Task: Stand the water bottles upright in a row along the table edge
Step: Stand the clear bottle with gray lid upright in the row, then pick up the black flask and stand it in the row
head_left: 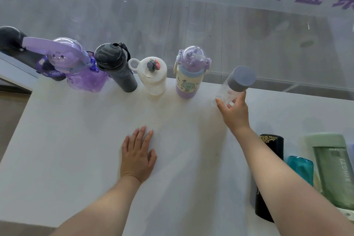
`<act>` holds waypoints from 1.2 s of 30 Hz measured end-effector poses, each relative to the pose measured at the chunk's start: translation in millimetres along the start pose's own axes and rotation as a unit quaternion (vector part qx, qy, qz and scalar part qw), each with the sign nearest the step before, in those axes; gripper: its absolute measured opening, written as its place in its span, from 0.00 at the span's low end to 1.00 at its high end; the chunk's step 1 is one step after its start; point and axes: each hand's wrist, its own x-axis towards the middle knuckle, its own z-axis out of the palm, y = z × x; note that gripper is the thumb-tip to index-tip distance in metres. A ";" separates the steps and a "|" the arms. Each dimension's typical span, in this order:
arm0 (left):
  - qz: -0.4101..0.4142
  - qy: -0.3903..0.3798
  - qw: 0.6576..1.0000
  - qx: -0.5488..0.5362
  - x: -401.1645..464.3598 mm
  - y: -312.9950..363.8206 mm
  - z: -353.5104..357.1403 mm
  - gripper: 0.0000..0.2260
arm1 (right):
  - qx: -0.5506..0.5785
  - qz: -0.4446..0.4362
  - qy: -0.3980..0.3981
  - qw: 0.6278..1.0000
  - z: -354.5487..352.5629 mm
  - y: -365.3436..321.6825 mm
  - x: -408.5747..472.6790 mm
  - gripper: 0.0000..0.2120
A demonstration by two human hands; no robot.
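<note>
Several bottles stand upright in a row along the far edge of the white table (95,149): a purple handled bottle (80,67), a dark grey bottle (116,67), a white bottle (153,76) and a purple-and-cream bottle (189,74). At the row's right end my right hand (233,113) grips the base of a clear bottle with a grey cap (235,84), which stands tilted slightly. My left hand (138,157) lies flat on the table, fingers spread, holding nothing.
At the right near side lie a black bottle (270,159), a teal bottle (300,168) and a green clear bottle (333,170). A dark bottle (11,40) sits at the far left. Beyond the far edge is a grey floor and a glass wall.
</note>
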 end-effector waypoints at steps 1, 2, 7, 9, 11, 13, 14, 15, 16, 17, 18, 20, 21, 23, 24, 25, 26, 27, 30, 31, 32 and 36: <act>0.000 -0.001 1.000 0.000 0.1 -0.1 -0.2 0.27 | -0.001 0.000 -0.001 1.000 1.5 -1.1 6.1 0.29; 0.000 -0.001 1.000 -0.001 0.3 -0.1 -0.5 0.27 | -0.002 0.000 -0.003 1.000 3.2 -2.0 11.7 0.28; -0.002 -0.005 1.000 -0.003 0.4 0.2 -0.9 0.27 | 0.001 -0.010 -0.020 1.000 11.6 -4.8 30.1 0.26; -0.003 -0.006 1.000 -0.005 0.8 -0.2 -0.3 0.27 | 0.003 -0.012 -0.025 1.000 14.1 -5.0 33.1 0.26; -0.003 -0.007 1.000 -0.005 0.9 -0.7 0.4 0.27 | 0.004 -0.016 -0.026 1.000 16.3 -5.6 35.0 0.26; -0.002 -0.009 1.000 -0.006 1.1 -1.1 0.7 0.27 | 0.003 -0.015 -0.029 0.999 17.1 -6.3 36.4 0.27; -0.002 -0.009 1.000 -0.006 1.3 -1.1 0.7 0.27 | 0.001 -0.012 -0.031 0.999 17.2 -6.6 36.9 0.27; -0.002 -0.011 1.000 -0.006 1.5 -1.1 0.7 0.27 | -0.004 -0.010 -0.033 0.999 17.0 -6.5 37.2 0.27; -0.002 -0.012 1.000 -0.007 1.4 -1.0 0.6 0.27 | -0.015 -0.011 -0.035 0.999 16.7 -6.3 36.7 0.28; -0.002 -0.014 1.000 -0.008 1.4 -1.1 0.2 0.27 | -0.031 -0.013 -0.037 0.999 16.5 -5.6 35.2 0.29; -0.003 -0.016 1.000 -0.009 1.5 -1.2 -0.1 0.28 | -0.049 -0.016 -0.040 0.998 16.1 -4.6 32.7 0.32; -0.003 -0.019 1.000 -0.007 1.0 -1.0 -0.8 0.28 | -0.068 -0.011 -0.046 0.997 14.5 -1.4 24.3 0.41; -0.003 -0.021 1.000 -0.007 0.7 -0.4 -1.6 0.28 | -0.067 -0.004 -0.044 0.997 12.7 -0.1 18.8 0.44; -0.006 -0.024 1.000 -0.009 0.4 0.9 -4.2 0.28 | -0.071 0.008 -0.038 0.997 7.2 1.2 6.4 0.45; -0.007 -0.027 1.000 -0.009 0.1 1.4 -5.4 0.28 | -0.083 0.014 -0.040 0.996 3.2 2.2 -1.3 0.44; -0.008 -0.032 0.999 -0.008 -0.2 1.8 -6.5 0.28 | -0.098 0.017 -0.046 0.994 -1.5 3.6 -10.2 0.43; -0.008 -0.036 0.999 -0.008 -0.4 2.0 -7.6 0.28 | -0.111 0.017 -0.053 0.992 -6.6 5.0 -20.3 0.42; -0.008 -0.040 0.999 -0.008 -0.8 2.2 -8.4 0.28 | -0.122 0.013 -0.061 0.991 -12.3 6.6 -31.4 0.40; -0.009 -0.043 0.999 -0.009 -1.9 3.3 -9.3 0.28 | -0.155 -0.006 -0.075 0.985 -33.0 12.0 -66.2 0.33; -0.009 -0.042 0.999 -0.010 -2.0 3.9 -9.8 0.28 | -0.168 -0.017 -0.076 0.983 -40.8 14.8 -77.6 0.30; -0.008 -0.039 0.999 -0.012 -2.4 3.9 -10.0 0.28 | -0.178 -0.025 -0.078 0.981 -48.7 18.3 -88.8 0.28; -0.016 -0.026 0.999 -0.046 -4.3 4.4 -13.9 0.30 | -0.205 -0.034 -0.079 0.975 -81.9 32.8 -128.8 0.24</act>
